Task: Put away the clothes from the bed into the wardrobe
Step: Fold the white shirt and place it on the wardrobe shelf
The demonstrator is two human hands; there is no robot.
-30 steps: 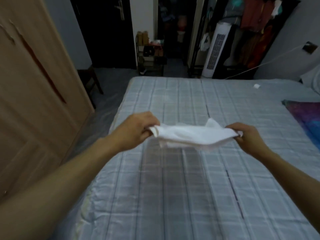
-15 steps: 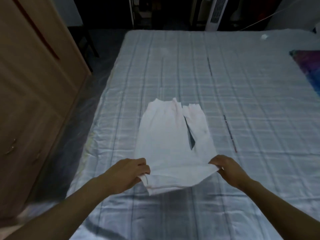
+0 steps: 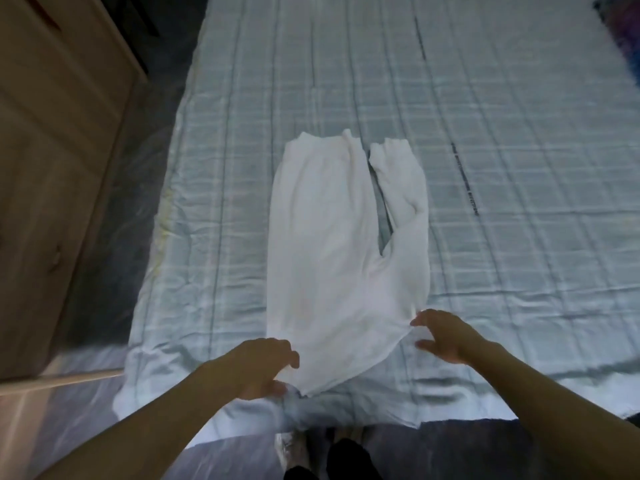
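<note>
Head view: white trousers [image 3: 329, 254] lie flat on bed [image 3: 519, 168], by its near edge. Left hand [image 3: 263, 368] grips waistband corner. Right hand [image 3: 446, 337] touches opposite corner, grip unclear.

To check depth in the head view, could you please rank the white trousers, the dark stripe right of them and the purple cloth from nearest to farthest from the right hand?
1. white trousers: touching the right hand.
2. dark stripe: beyond, on the sheet.
3. purple cloth: far top-right corner.

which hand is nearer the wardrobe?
Left. The left hand grips the white trousers at the corner on the wardrobe side; the right hand is at the opposite corner, farther away.
</note>
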